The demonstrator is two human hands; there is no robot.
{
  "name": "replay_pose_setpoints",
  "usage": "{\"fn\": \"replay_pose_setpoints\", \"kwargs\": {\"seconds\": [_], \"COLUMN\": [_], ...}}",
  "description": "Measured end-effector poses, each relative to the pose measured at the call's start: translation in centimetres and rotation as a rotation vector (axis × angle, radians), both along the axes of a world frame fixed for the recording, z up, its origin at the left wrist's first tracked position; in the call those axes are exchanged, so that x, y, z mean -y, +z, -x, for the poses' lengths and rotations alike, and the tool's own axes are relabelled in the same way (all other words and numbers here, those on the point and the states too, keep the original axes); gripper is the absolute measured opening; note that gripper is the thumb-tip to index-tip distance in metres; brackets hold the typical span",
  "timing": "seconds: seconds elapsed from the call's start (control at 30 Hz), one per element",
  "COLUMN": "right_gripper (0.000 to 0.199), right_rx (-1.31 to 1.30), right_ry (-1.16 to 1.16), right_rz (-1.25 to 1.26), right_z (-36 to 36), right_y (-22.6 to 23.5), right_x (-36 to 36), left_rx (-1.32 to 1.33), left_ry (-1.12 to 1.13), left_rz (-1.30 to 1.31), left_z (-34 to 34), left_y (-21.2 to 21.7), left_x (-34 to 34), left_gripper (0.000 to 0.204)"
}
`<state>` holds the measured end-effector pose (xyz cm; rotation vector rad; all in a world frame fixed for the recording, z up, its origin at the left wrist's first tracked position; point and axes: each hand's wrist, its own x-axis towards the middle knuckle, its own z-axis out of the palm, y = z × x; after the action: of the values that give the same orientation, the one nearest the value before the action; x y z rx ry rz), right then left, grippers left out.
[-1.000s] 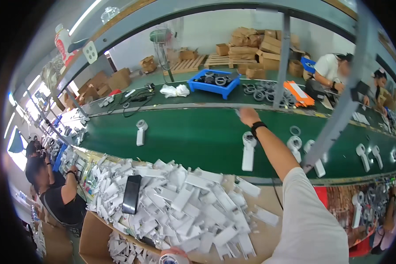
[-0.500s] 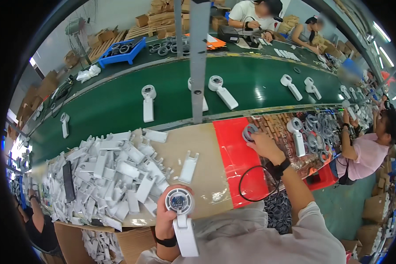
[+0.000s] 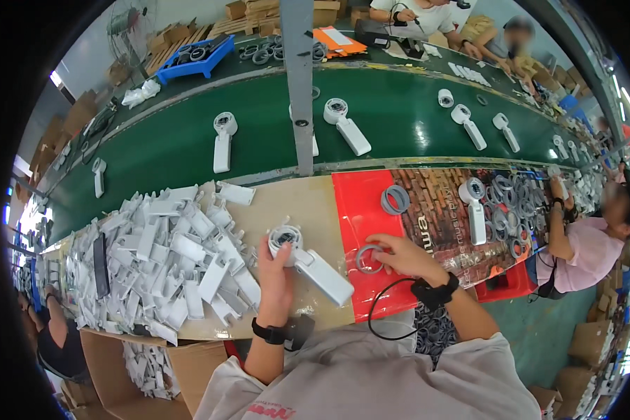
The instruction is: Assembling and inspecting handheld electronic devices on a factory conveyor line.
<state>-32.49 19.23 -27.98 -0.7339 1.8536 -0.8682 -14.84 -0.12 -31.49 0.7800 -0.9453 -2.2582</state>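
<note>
My left hand (image 3: 276, 276) grips a white handheld fan (image 3: 323, 277) by its round head, with the handle slanting down to the right above the tan board. The head's open face shows dark inner parts. Between its thumb and fingers my right hand (image 3: 411, 259) pinches a thin grey ring (image 3: 363, 260) over the red sheet (image 3: 364, 183). A small stack of grey rings (image 3: 395, 199) rests on that sheet, beyond my right hand. Left of my left hand spreads a big heap of white plastic casing pieces (image 3: 187, 248); a dark strip (image 3: 101, 266) lies on it.
Several white fans ride on the green conveyor belt (image 3: 259, 143) beyond a metal post (image 3: 299, 84). Another fan (image 3: 476, 210) and many loose grey rings (image 3: 504, 210) lie to the right. A cardboard box (image 3: 105, 357) stands below the heap. A co-worker in pink (image 3: 588, 241) sits at right.
My right hand has come back from the ring stack with one ring, leaving the rest on the red sheet. My left hand has raised the fan over the board, its handle now swung rightward.
</note>
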Motion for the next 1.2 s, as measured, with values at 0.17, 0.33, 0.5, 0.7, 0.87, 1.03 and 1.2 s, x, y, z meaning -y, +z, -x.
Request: {"fn": "replay_pose_setpoints", "kwargs": {"seconds": [0.17,0.33,0.5,0.7,0.87,1.03,1.2], "right_gripper": [0.061,0.056,0.054,0.053,0.050,0.048,0.057], "right_rx": [-0.696,-0.772,-0.204,0.132,-0.244,-0.363,0.117], "right_ry": [0.161,0.257,-0.022,-0.452,-0.470,-0.352,-0.267], "right_rz": [0.011,0.061,0.500,0.737,0.636,0.079,0.662], "right_z": [-2.4,-3.3,-9.0,-11.9,-10.0,-3.1,-8.4], "right_y": [2.3,1.5,4.0,4.3,4.8,8.9,9.7], "right_x": [-0.6,0.1,0.3,0.2,-2.5,-12.9,-7.1], "left_rx": [-0.112,-0.018,-0.079,-0.140,-0.167,-0.230,-0.238], "left_ry": [0.026,-0.112,-0.076,-0.275,-0.339,-0.299,-0.377], "left_rz": [0.047,-0.210,-0.431,-0.035,0.040,-0.179,-0.141], "left_z": [-1.2,-2.0,-1.2,-2.7,-3.1,-4.5,-3.7], "left_y": [1.1,0.2,1.6,2.4,3.7,2.7,4.8], "left_x": [-0.1,-2.0,-4.1,-4.0,-3.2,-2.2,-3.2], "left_gripper": [0.016,0.026,0.046,0.061,0.067,0.063,0.048]}}
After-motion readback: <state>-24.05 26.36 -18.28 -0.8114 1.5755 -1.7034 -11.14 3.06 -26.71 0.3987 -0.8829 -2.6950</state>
